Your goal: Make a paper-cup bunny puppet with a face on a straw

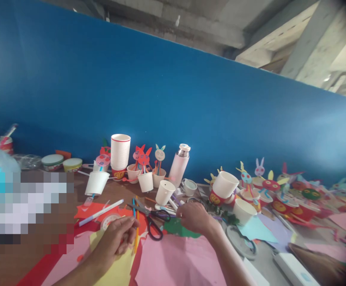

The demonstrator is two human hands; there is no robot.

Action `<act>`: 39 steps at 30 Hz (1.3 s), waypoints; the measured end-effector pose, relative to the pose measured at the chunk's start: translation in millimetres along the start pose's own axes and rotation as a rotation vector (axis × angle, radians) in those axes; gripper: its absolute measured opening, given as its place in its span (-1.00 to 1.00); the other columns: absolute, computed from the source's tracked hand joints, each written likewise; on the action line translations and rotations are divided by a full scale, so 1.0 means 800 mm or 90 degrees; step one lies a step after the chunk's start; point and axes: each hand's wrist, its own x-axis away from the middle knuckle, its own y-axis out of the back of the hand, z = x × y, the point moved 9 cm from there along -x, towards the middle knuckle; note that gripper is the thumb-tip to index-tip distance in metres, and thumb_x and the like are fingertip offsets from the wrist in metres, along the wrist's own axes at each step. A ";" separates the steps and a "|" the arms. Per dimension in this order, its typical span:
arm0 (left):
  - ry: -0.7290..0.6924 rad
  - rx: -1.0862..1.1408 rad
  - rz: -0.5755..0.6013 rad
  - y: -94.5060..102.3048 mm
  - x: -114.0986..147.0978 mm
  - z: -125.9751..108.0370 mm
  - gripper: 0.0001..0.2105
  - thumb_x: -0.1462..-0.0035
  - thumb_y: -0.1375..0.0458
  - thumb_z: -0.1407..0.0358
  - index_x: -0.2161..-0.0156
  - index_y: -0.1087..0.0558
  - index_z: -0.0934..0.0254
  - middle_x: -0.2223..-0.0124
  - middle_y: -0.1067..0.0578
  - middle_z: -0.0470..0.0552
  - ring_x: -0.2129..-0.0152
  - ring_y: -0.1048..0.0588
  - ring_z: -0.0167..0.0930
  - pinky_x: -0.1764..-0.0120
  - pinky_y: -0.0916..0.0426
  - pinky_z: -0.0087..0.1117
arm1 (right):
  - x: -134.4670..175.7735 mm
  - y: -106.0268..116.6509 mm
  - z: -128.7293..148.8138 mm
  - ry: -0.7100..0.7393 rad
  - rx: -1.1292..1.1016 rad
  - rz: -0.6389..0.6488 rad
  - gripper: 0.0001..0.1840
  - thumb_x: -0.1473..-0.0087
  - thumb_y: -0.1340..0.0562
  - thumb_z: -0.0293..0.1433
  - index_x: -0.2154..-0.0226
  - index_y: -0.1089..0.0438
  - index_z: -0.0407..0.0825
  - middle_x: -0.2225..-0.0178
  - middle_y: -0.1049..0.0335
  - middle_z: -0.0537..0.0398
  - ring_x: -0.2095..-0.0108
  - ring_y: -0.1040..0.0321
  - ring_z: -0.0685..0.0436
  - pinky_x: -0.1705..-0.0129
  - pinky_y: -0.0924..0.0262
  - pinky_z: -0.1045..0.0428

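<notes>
My left hand (116, 238) hangs over the yellow paper (113, 270), fingers curled in toward the palm, with nothing visible in them. Close by lie scissors (150, 218) with black handles, an orange pencil (137, 228) and a white marker (101, 212) on red paper. My right hand (193, 216) reaches above green paper (175, 227), its fingers closed and bent downward beside a few pens (173, 203). Whether those fingers hold anything is hidden. A white paper cup (165, 192) with small holes stands just beyond them. Pink paper (180, 260) spreads between my forearms.
Behind stand a stack of paper cups (120, 153), a pink thermos (179, 165) and cups with paper animal heads (144, 159). More such figures (271, 185) crowd the right side. A tape roll (241, 242) and a white box (295, 270) lie at right. A blue partition (161, 87) rises behind.
</notes>
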 end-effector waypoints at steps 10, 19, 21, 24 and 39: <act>0.027 0.179 0.026 0.002 -0.005 -0.001 -0.77 -0.06 -0.14 0.21 0.46 -0.43 0.37 0.69 -0.32 -0.16 0.87 -0.04 -0.70 0.77 0.15 -0.62 | 0.004 0.048 -0.013 -0.082 -0.040 -0.155 -0.72 -0.08 -0.05 -0.45 0.41 -0.47 -0.02 0.43 -0.49 0.00 0.37 -0.42 -0.16 0.42 -0.07 0.07; 0.042 0.368 0.043 -0.002 -0.007 -0.023 -0.65 -0.22 0.09 0.18 0.25 -0.42 0.44 0.35 -0.53 0.20 0.45 -0.52 -0.32 0.40 -0.39 -0.31 | 0.022 0.038 0.129 0.195 -0.377 -0.377 -0.80 -0.05 -0.18 -0.52 0.37 -0.45 0.10 0.39 -0.41 0.21 0.36 -0.31 0.01 0.28 -0.03 0.11; 0.049 0.373 0.063 -0.005 -0.007 -0.021 -0.62 -0.22 0.11 0.14 0.23 -0.41 0.42 0.32 -0.53 0.20 0.45 -0.52 -0.32 0.41 -0.38 -0.33 | 0.025 0.027 0.144 0.221 -0.384 -0.392 -0.84 -0.05 -0.20 -0.51 0.40 -0.43 0.09 0.38 -0.40 0.21 0.34 -0.30 -0.01 0.26 0.00 0.08; 0.076 0.353 0.072 -0.007 -0.004 -0.014 -0.60 -0.20 0.10 0.09 0.17 -0.39 0.40 0.27 -0.54 0.20 0.44 -0.53 -0.31 0.45 -0.36 -0.37 | 0.030 0.020 0.160 0.250 -0.360 -0.416 -0.90 -0.04 -0.23 -0.46 0.38 -0.40 0.09 0.37 -0.39 0.21 0.32 -0.27 -0.04 0.26 0.05 0.04; 0.111 0.373 0.128 -0.021 0.002 -0.004 -0.60 -0.13 -0.02 0.10 0.06 -0.35 0.39 0.25 -0.55 0.15 0.44 -0.51 -0.35 0.45 -0.29 -0.44 | 0.029 0.010 0.171 0.252 -0.308 -0.395 -0.88 -0.01 -0.24 -0.48 0.40 -0.37 0.08 0.35 -0.37 0.21 0.30 -0.24 -0.06 0.26 0.12 0.00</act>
